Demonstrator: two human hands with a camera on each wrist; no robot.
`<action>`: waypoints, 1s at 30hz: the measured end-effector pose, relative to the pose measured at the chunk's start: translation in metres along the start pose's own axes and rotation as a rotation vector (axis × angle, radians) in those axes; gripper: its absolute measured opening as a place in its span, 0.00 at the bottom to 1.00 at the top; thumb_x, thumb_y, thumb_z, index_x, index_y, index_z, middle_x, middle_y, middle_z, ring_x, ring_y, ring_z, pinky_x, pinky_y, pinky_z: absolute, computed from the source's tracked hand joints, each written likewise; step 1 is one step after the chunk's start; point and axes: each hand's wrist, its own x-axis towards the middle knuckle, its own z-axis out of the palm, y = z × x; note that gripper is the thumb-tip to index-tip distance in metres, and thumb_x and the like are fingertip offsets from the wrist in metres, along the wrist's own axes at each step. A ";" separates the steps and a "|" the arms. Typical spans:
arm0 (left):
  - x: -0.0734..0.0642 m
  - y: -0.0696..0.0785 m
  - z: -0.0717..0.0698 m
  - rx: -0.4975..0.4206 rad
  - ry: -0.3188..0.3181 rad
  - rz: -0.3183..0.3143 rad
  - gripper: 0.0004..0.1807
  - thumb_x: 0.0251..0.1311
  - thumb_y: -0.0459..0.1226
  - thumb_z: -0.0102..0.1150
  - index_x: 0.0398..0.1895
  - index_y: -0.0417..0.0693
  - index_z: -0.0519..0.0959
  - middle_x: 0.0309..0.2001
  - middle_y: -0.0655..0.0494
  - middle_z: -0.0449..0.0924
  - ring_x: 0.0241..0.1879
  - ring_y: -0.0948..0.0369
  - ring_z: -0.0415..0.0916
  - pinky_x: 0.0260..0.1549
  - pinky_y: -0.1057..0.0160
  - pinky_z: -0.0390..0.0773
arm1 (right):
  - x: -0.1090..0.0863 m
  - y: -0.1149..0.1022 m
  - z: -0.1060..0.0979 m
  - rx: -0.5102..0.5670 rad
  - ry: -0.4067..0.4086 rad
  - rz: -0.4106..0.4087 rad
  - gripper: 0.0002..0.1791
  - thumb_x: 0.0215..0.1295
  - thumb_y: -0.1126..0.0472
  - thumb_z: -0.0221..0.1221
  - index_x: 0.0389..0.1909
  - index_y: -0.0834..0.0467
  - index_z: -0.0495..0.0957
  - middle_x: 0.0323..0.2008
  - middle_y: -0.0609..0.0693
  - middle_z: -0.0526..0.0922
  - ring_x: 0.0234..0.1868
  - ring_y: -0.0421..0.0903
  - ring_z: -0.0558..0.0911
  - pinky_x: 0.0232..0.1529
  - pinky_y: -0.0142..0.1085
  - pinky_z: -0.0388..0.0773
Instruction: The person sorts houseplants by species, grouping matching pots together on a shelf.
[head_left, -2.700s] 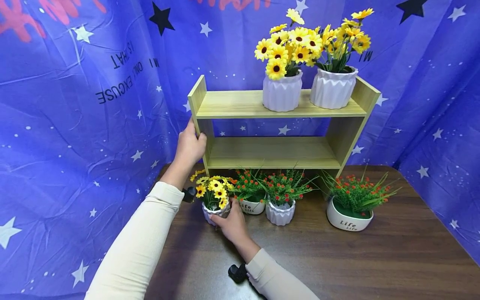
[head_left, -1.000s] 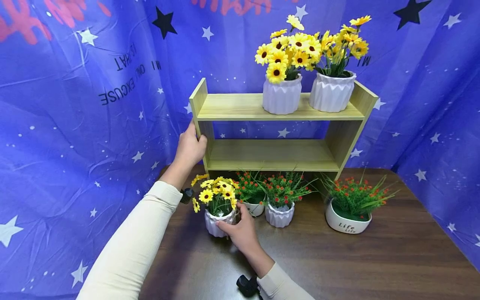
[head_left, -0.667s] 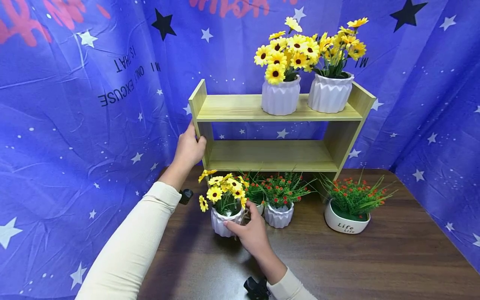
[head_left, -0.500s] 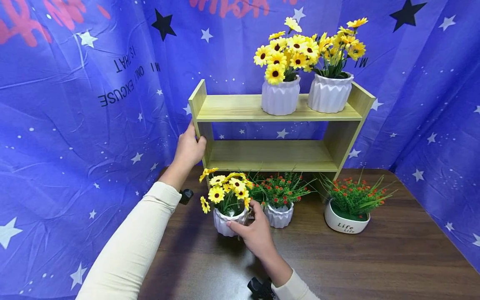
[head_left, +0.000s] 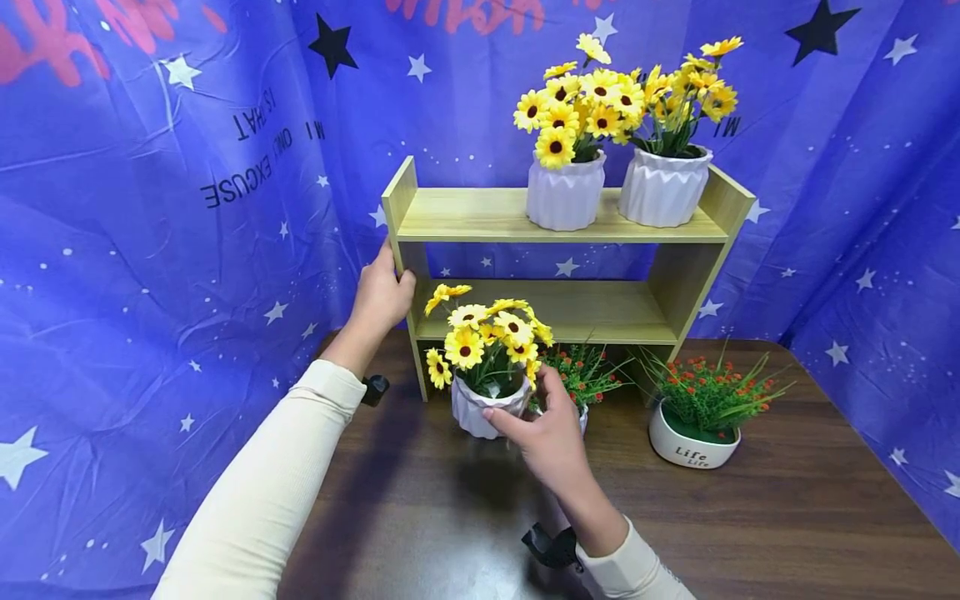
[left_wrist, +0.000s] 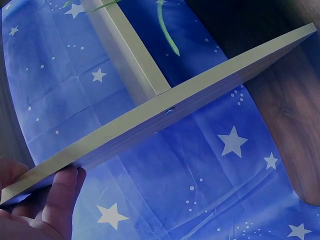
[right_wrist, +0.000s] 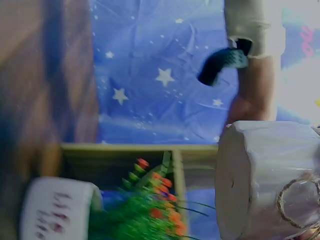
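Observation:
My right hand [head_left: 553, 437] grips a white ridged flowerpot of yellow daisies [head_left: 480, 408], thumb on its front. The pot is raised above the table, its shadow below, in front of the shelf's lower board. In the right wrist view the pot's [right_wrist: 285, 175] flat base and a twine loop show. My left hand [head_left: 381, 293] holds the left side panel of a light wooden shelf [head_left: 465, 215]; the left wrist view shows thumb and fingers pinching the panel's edge [left_wrist: 120, 120]. Two similar daisy pots, a left one [head_left: 566, 198] and a right one [head_left: 663, 192], stand on the top board.
On the brown table [head_left: 810, 500], a white oval planter [head_left: 693, 448] of red-flowered grass stands by the shelf's right foot. Behind my right hand is a red-flowered plant [head_left: 588, 375], its pot mostly hidden. A blue starry curtain [head_left: 225, 275] surrounds the table.
My right hand has carried the daisy pot from the table at the left, rightward and then up. It now covers the oval planter behind it. My left hand stays on the shelf panel.

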 end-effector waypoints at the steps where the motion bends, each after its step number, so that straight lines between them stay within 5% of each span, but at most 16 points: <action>1: 0.000 0.001 0.000 0.001 -0.001 -0.002 0.33 0.67 0.32 0.47 0.76 0.48 0.57 0.56 0.34 0.77 0.56 0.42 0.74 0.54 0.44 0.73 | 0.003 -0.005 -0.003 -0.008 0.004 -0.012 0.37 0.46 0.66 0.76 0.59 0.58 0.71 0.53 0.54 0.79 0.54 0.49 0.77 0.50 0.47 0.79; 14: 0.001 0.005 -0.001 0.005 -0.005 -0.034 0.34 0.67 0.33 0.48 0.77 0.50 0.56 0.56 0.35 0.77 0.57 0.42 0.74 0.55 0.43 0.72 | 0.052 -0.071 -0.035 -0.103 0.061 -0.192 0.36 0.51 0.62 0.74 0.61 0.59 0.71 0.53 0.51 0.78 0.51 0.46 0.77 0.35 0.34 0.81; 30: 0.000 0.001 0.002 -0.008 0.015 0.002 0.33 0.66 0.31 0.49 0.75 0.49 0.59 0.53 0.34 0.79 0.53 0.41 0.76 0.50 0.42 0.74 | 0.094 -0.116 -0.028 -0.056 0.081 -0.272 0.38 0.53 0.59 0.74 0.64 0.58 0.70 0.57 0.50 0.76 0.55 0.48 0.76 0.49 0.39 0.77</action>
